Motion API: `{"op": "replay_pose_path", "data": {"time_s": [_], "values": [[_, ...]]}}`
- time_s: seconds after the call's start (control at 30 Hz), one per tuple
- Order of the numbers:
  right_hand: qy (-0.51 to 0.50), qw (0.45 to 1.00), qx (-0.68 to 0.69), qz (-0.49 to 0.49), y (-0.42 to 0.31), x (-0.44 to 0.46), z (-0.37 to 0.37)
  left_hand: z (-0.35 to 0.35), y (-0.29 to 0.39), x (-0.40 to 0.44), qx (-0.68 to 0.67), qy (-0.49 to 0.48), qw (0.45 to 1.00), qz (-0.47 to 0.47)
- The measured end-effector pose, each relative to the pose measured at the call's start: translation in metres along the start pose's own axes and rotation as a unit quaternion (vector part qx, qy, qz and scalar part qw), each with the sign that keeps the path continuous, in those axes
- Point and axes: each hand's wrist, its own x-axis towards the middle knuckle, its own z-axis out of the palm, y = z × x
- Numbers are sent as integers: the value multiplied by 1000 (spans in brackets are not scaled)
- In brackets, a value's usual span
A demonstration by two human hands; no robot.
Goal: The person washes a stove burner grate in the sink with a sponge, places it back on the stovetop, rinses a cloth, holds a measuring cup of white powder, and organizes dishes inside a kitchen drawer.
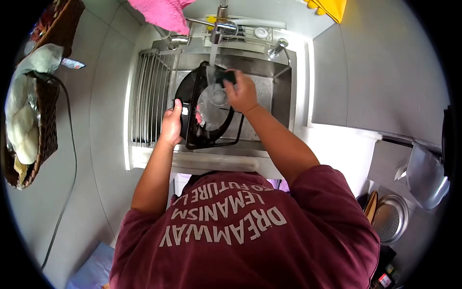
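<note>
Over the sink (284, 108), my left hand (172, 123) grips the near left edge of a glossy black pan-like piece (188, 89), thumb on top. A black rectangular frame (239, 130) is around or against it; I cannot tell whether they are joined. My right hand (242, 92) is closed on a dark scouring pad (225, 77), slightly blurred, above the black piece. Water pours from the tap (219, 32) beside that hand, onto the black piece. A small pink patch (198, 114) shows in the wet area.
A metal rod drying rack (154, 96) covers the sink's left side. Behind the tap stands a wire caddy (245, 33). A pink cloth (161, 13) and yellow gloves (329, 8) hang at the back. Wicker baskets (48, 120) are on the left, a perforated steel pan (391, 219) on the right.
</note>
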Motion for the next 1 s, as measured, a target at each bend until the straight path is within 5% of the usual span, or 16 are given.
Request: {"op": "replay_pose_path", "data": {"time_s": [0.07, 0.17, 0.3, 0.37, 0.5, 0.73, 0.87, 1.0], "values": [[155, 976, 86, 123, 24, -1, 12, 0, 3, 1, -17, -5, 1000, 11], [224, 945, 11, 239, 62, 14, -1, 3, 7, -2, -69, 11, 996, 47], [88, 837, 323, 432, 96, 6, 22, 5, -4, 4, -132, 16, 988, 74], [91, 847, 304, 427, 48, 23, 5, 0, -18, 14, -125, 30, 989, 73], [112, 914, 151, 359, 62, 45, 18, -5, -35, 20, -158, 43, 986, -16], [-68, 970, 81, 217, -27, 83, -28, -41, -59, 38, -155, -36, 980, -120], [-155, 979, 42, 124, -49, 94, -37, -32, -42, 58, -82, 61, 993, -64], [-245, 960, 0, 132, -46, 107, -47, -39, -18, 78, -119, -41, 992, -10]]}}
